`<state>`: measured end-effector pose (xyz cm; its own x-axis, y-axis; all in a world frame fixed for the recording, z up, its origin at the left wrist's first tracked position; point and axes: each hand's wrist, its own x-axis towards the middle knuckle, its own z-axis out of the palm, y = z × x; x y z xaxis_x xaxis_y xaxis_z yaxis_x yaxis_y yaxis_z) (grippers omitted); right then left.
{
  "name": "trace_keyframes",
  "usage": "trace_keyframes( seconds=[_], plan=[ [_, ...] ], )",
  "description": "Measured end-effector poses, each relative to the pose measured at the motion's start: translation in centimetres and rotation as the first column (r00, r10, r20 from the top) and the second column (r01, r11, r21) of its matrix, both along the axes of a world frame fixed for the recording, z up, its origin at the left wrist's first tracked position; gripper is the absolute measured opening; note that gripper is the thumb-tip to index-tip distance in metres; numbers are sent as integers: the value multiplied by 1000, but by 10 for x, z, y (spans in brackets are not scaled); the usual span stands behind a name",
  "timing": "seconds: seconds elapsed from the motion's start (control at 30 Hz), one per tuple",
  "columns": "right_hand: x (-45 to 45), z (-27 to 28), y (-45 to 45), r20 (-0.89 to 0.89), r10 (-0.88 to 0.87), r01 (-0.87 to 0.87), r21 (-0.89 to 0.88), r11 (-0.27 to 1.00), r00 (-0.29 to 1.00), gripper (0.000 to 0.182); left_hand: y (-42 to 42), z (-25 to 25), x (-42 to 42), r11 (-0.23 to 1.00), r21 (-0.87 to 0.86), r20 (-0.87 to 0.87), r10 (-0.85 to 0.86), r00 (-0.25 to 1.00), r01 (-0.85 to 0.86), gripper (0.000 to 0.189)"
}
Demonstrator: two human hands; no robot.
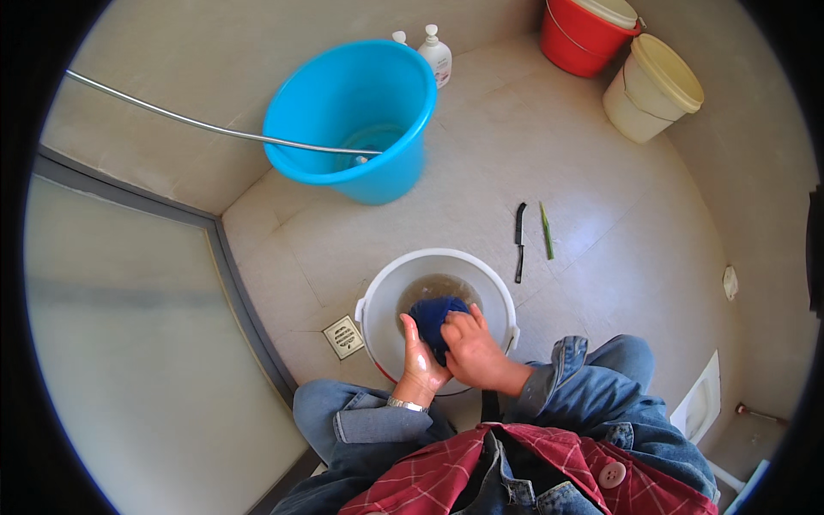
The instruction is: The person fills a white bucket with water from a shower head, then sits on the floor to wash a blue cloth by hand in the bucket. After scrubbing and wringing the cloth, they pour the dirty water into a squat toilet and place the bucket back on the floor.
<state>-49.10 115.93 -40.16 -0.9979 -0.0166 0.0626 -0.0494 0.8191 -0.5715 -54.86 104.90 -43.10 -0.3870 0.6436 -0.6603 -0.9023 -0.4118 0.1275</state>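
Observation:
A dark blue cloth [430,315], bunched up, is held in both hands above the murky water [450,286] of a white bucket [386,290]. My left hand [421,360] looks wet and supports it from the lower left, thumb pointing up. From the right, my right hand [473,344] presses on the cloth with curled fingers. The fingers partly cover it, so its full shape cannot be told.
Beyond the bucket stands a blue tub [347,96] with a metal hose [212,129] in it. A narrow brush [519,238] and a green stalk [546,232] lie on the tiles. Farther right are a red bucket [573,42] and a cream lidded bucket [640,96]. A floor drain [343,337] sits left.

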Motion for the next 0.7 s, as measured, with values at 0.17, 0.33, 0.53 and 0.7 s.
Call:
trace_keyframes(
  seconds=[0.17,0.33,0.53,0.7],
  plan=[
    [20,16,-11,53,145,-152,157,976,988,43,-3,-13,9,995,-46,8,-86,996,86,72],
    [-3,16,51,158,384,-201,-642,740,910,45,-8,-20,2,1000,-2,74,-31,997,31,22],
    [-13,-60,92,412,106,397,-907,140,905,71,-17,-10,3,970,242,165,-17,986,-24,61],
    [-29,-85,42,246,343,383,-821,-424,907,93,-25,8,16,909,412,40,-78,996,55,69]
  ],
)
